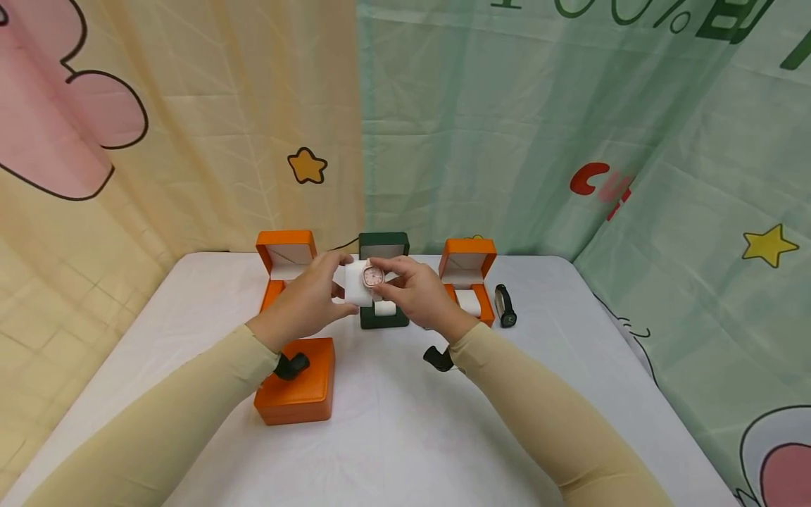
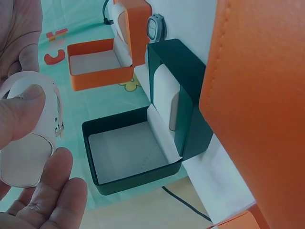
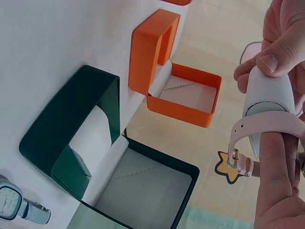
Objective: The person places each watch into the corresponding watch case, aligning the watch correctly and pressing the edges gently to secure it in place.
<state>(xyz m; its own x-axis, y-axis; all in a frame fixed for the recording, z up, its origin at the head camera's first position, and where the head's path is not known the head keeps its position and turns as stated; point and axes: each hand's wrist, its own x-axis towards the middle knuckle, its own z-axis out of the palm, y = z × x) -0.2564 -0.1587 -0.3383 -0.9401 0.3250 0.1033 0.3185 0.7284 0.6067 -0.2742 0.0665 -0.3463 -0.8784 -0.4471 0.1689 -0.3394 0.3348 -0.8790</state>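
Observation:
My left hand point(image 1: 310, 299) grips a white watch cushion point(image 1: 355, 287) in mid-air, with its thumb pressed on the cushion in the left wrist view. A watch with a pale pink strap point(image 3: 267, 122) and a pink dial point(image 1: 374, 276) is at the cushion's right end. My right hand point(image 1: 419, 292) pinches this watch between thumb and fingers. The strap loops over the cushion in the right wrist view, its buckle end hanging loose. Behind the hands stands an open green watch box point(image 1: 384, 243) holding its own white cushion point(image 3: 93, 138).
Open orange boxes stand at left point(image 1: 286, 250) and right point(image 1: 467, 260). A closed orange box point(image 1: 295, 398) sits nearer on the left. A black watch point(image 1: 505, 307) lies at the far right. Another watch, square-faced point(image 3: 10, 202), lies beside the green box. Curtains point(image 1: 469, 127) hang behind the table.

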